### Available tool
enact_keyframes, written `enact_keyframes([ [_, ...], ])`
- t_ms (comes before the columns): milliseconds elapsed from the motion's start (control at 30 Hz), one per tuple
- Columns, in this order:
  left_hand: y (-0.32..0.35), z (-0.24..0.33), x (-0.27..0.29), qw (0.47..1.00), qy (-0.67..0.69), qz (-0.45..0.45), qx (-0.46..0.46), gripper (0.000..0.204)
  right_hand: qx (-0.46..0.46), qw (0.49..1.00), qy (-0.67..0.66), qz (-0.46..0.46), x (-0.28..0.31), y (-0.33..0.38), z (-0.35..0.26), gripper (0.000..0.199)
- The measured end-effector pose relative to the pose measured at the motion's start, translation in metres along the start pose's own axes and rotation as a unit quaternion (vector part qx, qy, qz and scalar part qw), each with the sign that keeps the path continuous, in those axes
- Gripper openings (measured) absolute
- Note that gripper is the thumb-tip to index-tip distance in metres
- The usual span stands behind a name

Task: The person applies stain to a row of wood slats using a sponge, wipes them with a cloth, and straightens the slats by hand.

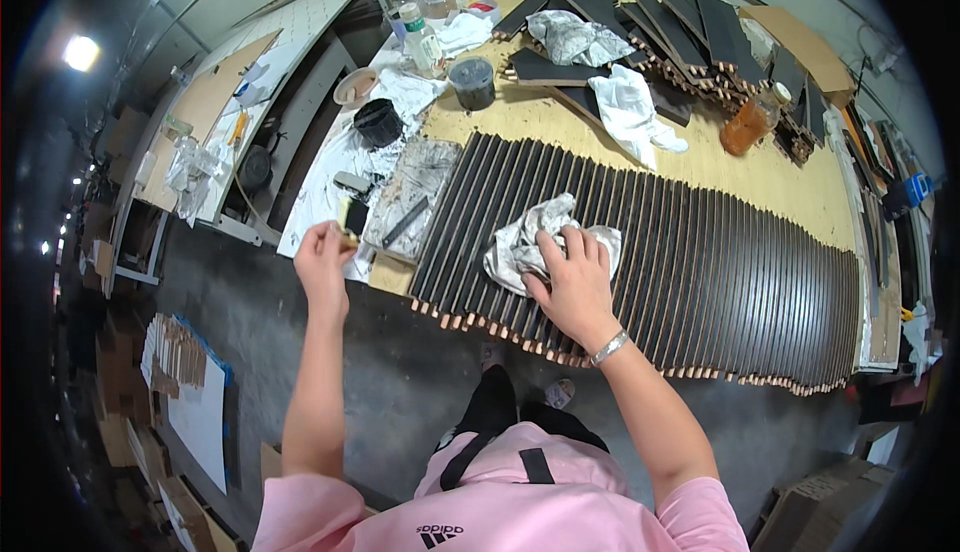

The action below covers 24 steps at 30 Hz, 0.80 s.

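Note:
My right hand (578, 280) presses a crumpled white rag (515, 249), smudged grey, onto a row of dark-stained wooden strips (740, 287). The strips lie side by side with their bare wood ends toward me. At the table's left front edge, my left hand (322, 260) pinches a small sponge (353, 218), yellowish with a black face. Right of that hand rests a stained board (408, 192) with a dark slim tool (405, 222) on it. A grey block (352, 183) lies just beyond the sponge.
Beyond the strips stand a black cup (378, 124), a dark tub (472, 84) and a jar of amber liquid (752, 124). Dark boards (690, 32) are piled at the back, with a white cloth (632, 112) before them. Bottles (423, 47) stand at the back left.

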<state>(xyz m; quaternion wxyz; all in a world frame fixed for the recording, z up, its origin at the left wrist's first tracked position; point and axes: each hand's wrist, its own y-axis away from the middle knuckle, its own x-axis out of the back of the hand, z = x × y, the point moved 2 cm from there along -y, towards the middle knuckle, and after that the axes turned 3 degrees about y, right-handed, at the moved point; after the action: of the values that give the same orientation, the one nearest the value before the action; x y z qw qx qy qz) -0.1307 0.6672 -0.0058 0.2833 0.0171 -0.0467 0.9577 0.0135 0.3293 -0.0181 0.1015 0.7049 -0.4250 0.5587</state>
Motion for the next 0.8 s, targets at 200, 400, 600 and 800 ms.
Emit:
enact_keyframes([
  [200, -0.135, -0.055, -0.028, 0.988, 0.027, -0.045, 0.147, 0.029, -0.016, 1.0, 0.015, -0.005, 0.004, -0.002, -0.004, 0.059],
  [400, -0.213, -0.087, -0.055, 0.912, -0.378, -0.116, 0.106, 0.035, -0.026, 1.0, 0.017, 0.001, 0.004, -0.002, -0.007, 0.057],
  [600, -0.104, 0.002, -0.076, 0.94, -0.143, -0.246, -0.186, 0.034, -0.106, 0.991, -0.062, 0.062, 0.019, -0.015, -0.024, 0.054],
  [800, 0.019, 0.063, -0.17, 0.782, -0.087, -0.601, -0.138, 0.089, -0.208, 0.905, -0.357, 0.099, 0.016, -0.027, -0.058, 0.05],
])
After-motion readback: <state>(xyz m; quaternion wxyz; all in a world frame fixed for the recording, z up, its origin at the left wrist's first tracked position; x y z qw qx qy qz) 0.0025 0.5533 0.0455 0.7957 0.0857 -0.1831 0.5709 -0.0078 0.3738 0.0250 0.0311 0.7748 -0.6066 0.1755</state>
